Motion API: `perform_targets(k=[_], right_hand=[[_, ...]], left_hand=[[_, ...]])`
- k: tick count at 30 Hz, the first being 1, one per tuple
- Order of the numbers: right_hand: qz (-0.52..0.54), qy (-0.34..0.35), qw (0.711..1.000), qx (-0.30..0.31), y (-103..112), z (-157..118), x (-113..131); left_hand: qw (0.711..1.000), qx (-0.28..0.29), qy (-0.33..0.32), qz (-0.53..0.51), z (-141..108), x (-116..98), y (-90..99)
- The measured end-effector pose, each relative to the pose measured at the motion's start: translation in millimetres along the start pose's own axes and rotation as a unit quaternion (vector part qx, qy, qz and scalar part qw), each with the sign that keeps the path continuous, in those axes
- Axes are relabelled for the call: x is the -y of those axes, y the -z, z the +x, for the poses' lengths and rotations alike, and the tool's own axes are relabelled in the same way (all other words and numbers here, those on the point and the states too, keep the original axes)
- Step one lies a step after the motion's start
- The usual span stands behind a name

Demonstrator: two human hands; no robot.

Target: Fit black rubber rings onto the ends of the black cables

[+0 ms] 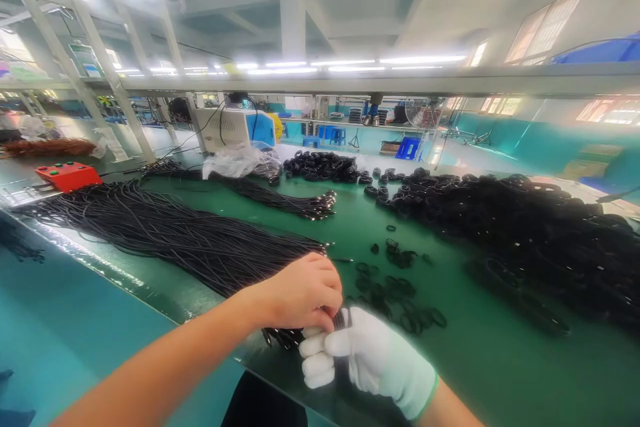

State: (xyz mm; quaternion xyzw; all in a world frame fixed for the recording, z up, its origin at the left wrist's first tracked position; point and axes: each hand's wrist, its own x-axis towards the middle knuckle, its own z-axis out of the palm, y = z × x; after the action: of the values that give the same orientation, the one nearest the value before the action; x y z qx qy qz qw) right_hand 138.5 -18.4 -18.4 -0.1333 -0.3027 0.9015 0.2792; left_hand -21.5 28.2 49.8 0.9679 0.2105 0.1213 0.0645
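Pinching hands [313, 288], closed on a dark strip [341, 320], long axis apparently near-to-far.

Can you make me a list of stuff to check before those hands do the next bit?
1. Both hands close together: ok. The left hand meets the right hand over the table's near edge.
2. Both hands gloved: not ok. The right wears a white glove; the left is bare.
3. What the dark piece at the fingers is: cannot tell. Fingers cover most of it.
4. Long black cables lying on the table: ok, they lie in a thick bundle.
5. Small black rings gathered together: not ok, they are scattered.
6. Red box switched on: cannot tell.
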Motion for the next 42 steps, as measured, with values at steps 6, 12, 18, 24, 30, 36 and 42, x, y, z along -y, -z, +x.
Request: perform_targets(k=[6, 12, 18, 24, 30, 36, 42], right_hand=[[0.04, -0.042, 0.998, 0.014, 2, 0, 1], [0.034, -0.043, 0.998, 0.018, 5, -5, -4], [0.055, -0.041, 0.996, 0.049, 1, -11, -2], [0.013, 0.013, 0.999, 0.045, 1, -7, 3], [-0.119, 0.057, 0.99, 0.045, -6, -8, 9], [-0.215, 0.029, 0.974, 0.06, -20, -12, 15], [-0.275, -0.007, 0.956, 0.099, -33, -17, 23]], left_hand=[[0.998, -0.024, 0.0, 0.058, -6, -5, 13.9], [0.998, 0.06, 0.038, 0.004, -5, -16, 22.1], [0.938, 0.078, 0.167, -0.292, -3, -8, 17.4], [0.846, -0.125, 0.281, -0.435, -19, -26, -25.5], [0.791, -0.198, 0.276, -0.508, -27, -36, -58.1], [0.835, -0.209, 0.249, -0.444, -30, -42, -53.6], [0.844, -0.254, 0.239, -0.407, -34, -56, -50.1]])
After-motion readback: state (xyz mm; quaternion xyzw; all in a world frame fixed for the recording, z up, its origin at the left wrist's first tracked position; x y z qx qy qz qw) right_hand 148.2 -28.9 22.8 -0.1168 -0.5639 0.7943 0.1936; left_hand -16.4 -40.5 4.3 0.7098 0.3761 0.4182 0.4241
